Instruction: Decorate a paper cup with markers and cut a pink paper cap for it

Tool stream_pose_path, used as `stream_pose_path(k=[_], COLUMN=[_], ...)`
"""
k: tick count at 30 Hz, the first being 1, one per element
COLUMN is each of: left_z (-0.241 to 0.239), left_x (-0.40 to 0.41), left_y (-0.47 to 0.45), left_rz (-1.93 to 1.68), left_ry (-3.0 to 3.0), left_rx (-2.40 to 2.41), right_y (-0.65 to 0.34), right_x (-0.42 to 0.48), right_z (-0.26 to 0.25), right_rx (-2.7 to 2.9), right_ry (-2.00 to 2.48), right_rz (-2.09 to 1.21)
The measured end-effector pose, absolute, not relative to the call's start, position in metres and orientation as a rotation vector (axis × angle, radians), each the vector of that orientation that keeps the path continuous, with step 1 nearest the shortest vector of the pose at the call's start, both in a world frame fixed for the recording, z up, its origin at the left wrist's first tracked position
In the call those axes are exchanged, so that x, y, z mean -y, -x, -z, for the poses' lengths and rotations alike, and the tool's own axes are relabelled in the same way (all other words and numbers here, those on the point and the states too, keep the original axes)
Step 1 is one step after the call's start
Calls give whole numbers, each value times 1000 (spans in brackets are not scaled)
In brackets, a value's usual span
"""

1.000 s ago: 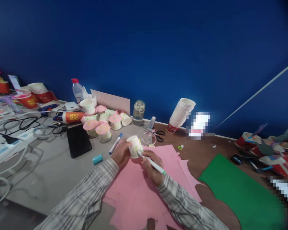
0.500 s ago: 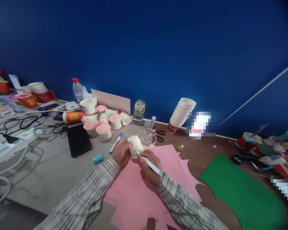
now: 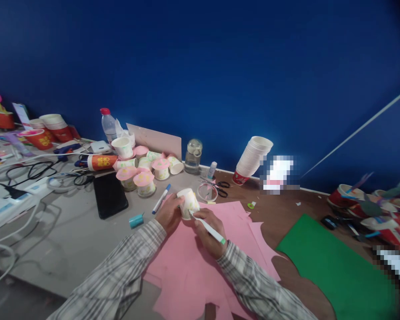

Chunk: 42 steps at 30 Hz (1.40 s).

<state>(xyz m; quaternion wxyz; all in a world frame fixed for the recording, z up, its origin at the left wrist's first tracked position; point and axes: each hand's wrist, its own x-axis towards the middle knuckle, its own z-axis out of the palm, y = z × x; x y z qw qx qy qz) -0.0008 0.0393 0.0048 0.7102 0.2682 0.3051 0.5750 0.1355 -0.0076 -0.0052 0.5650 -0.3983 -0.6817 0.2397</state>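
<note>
A small white paper cup (image 3: 188,202) with yellow and green marks stands tilted above the pink paper (image 3: 186,258). My left hand (image 3: 169,213) is closed around its left side. In my right hand (image 3: 209,233) is a white marker pen (image 3: 210,230) with a green end, its tip against the cup's lower right side. Left of the cup lies a blue-capped marker (image 3: 161,199). Several decorated cups with pink paper brims (image 3: 144,179) sit grouped behind it.
Scissors (image 3: 222,188) and a tape roll (image 3: 207,192) lie beyond the pink paper. A glass jar (image 3: 193,156) and a leaning stack of cups (image 3: 253,155) stand by the blue wall. Green paper (image 3: 330,266) lies right; a black phone (image 3: 110,195), cables and a power strip (image 3: 16,209) are left.
</note>
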Motion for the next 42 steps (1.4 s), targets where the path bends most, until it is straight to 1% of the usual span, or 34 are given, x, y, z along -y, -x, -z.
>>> stream_pose_path(k=[7,29,35,42], left_z=[-4,-3,-2,0], left_x=[-40,-40,-40,-41], left_y=[1,1,3,2], left_rz=[-1284,-1283,-1278,-1322], left_ry=[-592,-576,-570,-608], left_rx=[-679,-696,-711,-719], right_y=[-138,-139,-141,-140], right_x=[7,5,9,10], right_z=[6,11,5,2], right_rx=[1628,1593,1449,1444], right_ry=[923,945,968,978], right_rz=[-533,-585,-643,-694])
